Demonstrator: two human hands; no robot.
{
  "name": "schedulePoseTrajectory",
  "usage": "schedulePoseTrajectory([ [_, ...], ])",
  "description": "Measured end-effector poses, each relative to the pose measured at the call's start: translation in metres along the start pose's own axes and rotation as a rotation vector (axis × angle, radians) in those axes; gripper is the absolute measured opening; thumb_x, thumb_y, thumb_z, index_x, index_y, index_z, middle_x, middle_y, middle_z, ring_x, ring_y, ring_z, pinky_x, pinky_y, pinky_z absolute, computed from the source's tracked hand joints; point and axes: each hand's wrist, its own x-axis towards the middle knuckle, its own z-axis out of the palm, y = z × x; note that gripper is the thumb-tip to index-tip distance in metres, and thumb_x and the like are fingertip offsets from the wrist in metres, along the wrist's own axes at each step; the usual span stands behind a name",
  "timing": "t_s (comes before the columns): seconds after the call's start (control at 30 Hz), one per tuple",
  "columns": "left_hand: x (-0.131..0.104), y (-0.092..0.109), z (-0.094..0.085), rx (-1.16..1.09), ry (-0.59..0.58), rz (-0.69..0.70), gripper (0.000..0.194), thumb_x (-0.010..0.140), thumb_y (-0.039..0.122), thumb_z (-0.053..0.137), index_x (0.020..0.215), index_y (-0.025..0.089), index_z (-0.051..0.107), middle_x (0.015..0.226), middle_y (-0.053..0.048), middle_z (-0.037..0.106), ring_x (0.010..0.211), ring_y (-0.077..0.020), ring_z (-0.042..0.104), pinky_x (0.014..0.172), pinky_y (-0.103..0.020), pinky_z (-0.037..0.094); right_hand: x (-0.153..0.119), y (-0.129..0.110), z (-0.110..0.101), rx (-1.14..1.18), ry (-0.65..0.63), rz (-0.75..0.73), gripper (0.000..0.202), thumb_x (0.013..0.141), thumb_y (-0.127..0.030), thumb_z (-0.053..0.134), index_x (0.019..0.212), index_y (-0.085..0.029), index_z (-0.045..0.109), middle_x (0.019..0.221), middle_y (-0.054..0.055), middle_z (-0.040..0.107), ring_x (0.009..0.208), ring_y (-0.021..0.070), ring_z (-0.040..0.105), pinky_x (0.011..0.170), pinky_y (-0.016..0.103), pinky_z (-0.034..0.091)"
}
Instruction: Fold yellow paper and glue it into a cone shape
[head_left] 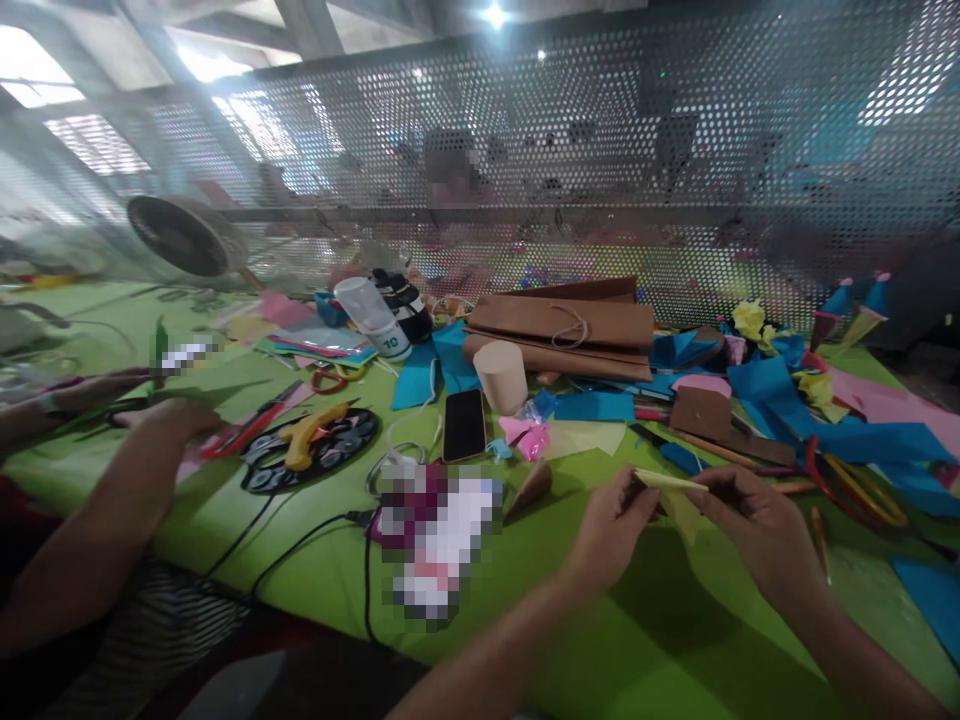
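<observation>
Head view: a small folded piece of pale yellow paper [681, 505] is held up above the green tabletop [675, 650], between the person's two hands. The left hand [611, 525] is nearly closed, thumb and fingers pinching the paper's left end; the right hand [757, 515] pinches its right end in the same way, fingers bent. A loose flap hangs down between them. Just beyond the left hand lies a pointed brown paper piece [531, 487]; near the right hand are scissors with red and yellow handles [859, 490]. Farther back are a black-screened smartphone [465, 425], an upright pale beige cylinder [501, 378] and a large folded bundle of brown paper [562, 330]. Well to the left, a yellow glue gun [307, 440] rests on a round black tray [352, 437], near a co-worker's arm [105, 520].
</observation>
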Motion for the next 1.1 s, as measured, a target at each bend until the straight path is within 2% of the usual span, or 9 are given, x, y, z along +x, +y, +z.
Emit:
schedulePoseTrajectory([
  [0.17,-0.002,0.004,-0.002,0.138,0.031,0.006,0.035,0.095,0.052,0.063,0.088,0.017,0.059,0.083,-0.002,0.060,0.079,-0.0153,0.058,0.075,-0.027,0.049,0.000,0.000,0.002,0.037,0.014,0.009,0.032,0.083,-0.056,0.079,0.086,-0.024,0.073,0.076,0.005,0.072,0.070,0.0231,0.066,0.057,0.032,0.051],
  [0.3,-0.003,0.008,-0.003,0.221,0.045,0.015,0.035,0.098,0.050,0.056,0.083,0.018,0.057,0.080,-0.001,0.058,0.077,-0.0159,0.056,0.072,-0.027,0.046,-0.002,-0.002,0.004,0.048,0.003,0.021,0.033,0.083,-0.056,0.078,0.087,-0.024,0.072,0.077,0.004,0.072,0.070,0.0226,0.066,0.058,0.031,0.052],
  [0.67,-0.003,0.010,-0.004,0.174,0.048,0.027,0.033,0.097,0.048,0.058,0.083,0.019,0.058,0.079,-0.001,0.055,0.077,-0.0165,0.055,0.073,-0.028,0.046,-0.004,-0.003,0.006,0.096,-0.014,0.025,0.031,0.084,-0.055,0.077,0.086,-0.025,0.071,0.075,0.004,0.070,0.069,0.0226,0.065,0.058,0.032,0.052],
  [0.87,-0.004,0.011,-0.004,0.182,0.053,0.051,0.033,0.099,0.046,0.057,0.082,0.018,0.061,0.079,-0.001,0.057,0.078,-0.0160,0.056,0.074,-0.027,0.046,-0.006,0.000,0.007,0.129,-0.020,0.068,0.027,0.086,-0.053,0.077,0.088,-0.027,0.070,0.076,0.003,0.072,0.065,0.0220,0.065,0.052,0.031,0.050],
  [0.97,-0.003,0.011,-0.003,0.182,0.059,0.042,0.032,0.099,0.045,0.057,0.082,0.018,0.061,0.080,-0.001,0.059,0.078,-0.0157,0.058,0.074,-0.027,0.047,-0.006,0.000,0.007,0.129,-0.017,0.029,0.023,0.088,-0.050,0.075,0.089,-0.028,0.070,0.076,0.004,0.072,0.064,0.0231,0.064,0.050,0.032,0.050],
  [1.1,-0.003,0.010,-0.003,0.113,0.079,0.035,0.025,0.097,0.041,0.062,0.107,0.019,0.066,0.084,-0.001,0.063,0.079,-0.0156,0.063,0.076,-0.027,0.051,-0.006,0.000,0.006,0.063,-0.014,-0.017,0.024,0.090,-0.049,0.073,0.090,-0.026,0.070,0.077,0.005,0.072,0.068,0.0238,0.066,0.052,0.032,0.051],
])
